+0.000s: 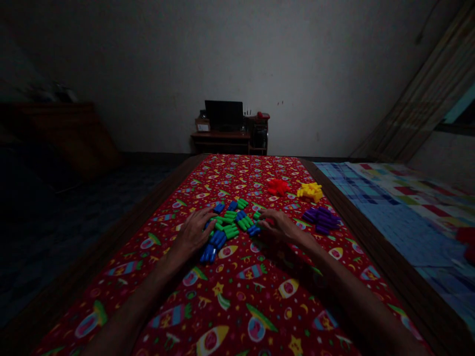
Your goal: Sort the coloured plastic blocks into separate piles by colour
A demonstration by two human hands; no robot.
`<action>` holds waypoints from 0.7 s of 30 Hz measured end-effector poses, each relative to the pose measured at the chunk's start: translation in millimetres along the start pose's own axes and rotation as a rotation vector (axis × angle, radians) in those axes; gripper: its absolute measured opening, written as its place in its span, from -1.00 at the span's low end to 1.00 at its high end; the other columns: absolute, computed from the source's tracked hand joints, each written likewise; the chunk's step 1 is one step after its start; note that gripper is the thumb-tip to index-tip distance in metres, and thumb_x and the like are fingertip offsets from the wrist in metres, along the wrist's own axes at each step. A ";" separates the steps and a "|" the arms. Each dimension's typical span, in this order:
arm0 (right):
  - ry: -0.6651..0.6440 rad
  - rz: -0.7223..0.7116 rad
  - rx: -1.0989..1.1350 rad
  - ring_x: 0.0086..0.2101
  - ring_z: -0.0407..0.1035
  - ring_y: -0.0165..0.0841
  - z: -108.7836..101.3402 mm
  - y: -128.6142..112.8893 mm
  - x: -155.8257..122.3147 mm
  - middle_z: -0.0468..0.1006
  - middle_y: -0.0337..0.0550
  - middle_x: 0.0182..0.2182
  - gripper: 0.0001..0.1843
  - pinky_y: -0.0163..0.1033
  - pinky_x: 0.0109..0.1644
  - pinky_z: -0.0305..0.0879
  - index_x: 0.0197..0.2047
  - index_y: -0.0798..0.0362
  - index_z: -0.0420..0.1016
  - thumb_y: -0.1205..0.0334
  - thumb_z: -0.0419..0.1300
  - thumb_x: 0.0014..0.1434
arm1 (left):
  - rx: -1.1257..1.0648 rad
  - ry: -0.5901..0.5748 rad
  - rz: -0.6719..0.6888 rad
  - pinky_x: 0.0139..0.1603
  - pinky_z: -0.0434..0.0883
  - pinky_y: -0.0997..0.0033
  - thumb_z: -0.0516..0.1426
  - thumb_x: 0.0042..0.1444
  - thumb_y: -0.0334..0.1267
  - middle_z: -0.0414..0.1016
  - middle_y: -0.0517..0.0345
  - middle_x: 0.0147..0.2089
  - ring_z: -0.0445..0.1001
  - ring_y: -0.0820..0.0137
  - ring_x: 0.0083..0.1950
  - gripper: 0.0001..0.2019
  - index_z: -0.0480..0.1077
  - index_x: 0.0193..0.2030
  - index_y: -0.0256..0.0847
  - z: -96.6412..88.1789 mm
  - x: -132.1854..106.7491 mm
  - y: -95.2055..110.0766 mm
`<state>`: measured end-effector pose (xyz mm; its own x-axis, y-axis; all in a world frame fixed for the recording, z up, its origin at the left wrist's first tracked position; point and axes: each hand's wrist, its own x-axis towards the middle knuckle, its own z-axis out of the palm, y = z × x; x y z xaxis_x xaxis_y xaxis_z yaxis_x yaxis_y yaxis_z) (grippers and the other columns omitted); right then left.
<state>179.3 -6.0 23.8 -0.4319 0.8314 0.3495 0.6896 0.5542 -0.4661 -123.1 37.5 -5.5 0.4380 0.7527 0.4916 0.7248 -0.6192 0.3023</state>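
Observation:
Several blue and green plastic blocks, each like a row of short joined tubes, lie in a loose pile on the red patterned cloth [237,301]. My left hand [195,230] rests against the pile's left side, fingers stretched and a little apart over the nearest pieces. Among these are blue blocks [218,239] and green blocks [230,231]. On the right side of the pile, my right hand [278,225] has its thumb and fingers curled round a green block [257,216], partly hidden by the fingertips. A blue block [254,230] lies just below it.
Separate heaps of red pieces [278,187], yellow pieces [310,191] and purple pieces [321,219] lie to the right. Wooden edges flank the cloth. Beyond stands a low desk [220,134] with a dark monitor [224,115]. Checked bedding [374,207] spreads at right.

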 end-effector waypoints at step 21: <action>-0.030 0.240 -0.333 -0.18 0.40 -0.27 26.5 26.5 26.2 0.56 0.03 -0.17 -0.69 -0.27 -0.15 0.21 0.00 0.10 0.49 0.26 0.03 0.26 | -0.123 0.030 -0.117 0.08 0.44 0.16 -0.08 0.24 -0.14 0.57 0.01 -0.03 0.52 0.24 -0.02 -0.65 0.47 -0.07 -0.17 5.2 -8.4 -7.8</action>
<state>170.9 31.5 -0.9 -0.2497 0.9389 0.2368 0.9211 0.3057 -0.2409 -129.7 37.2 -16.2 0.3372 0.8154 0.4706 0.6985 -0.5518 0.4556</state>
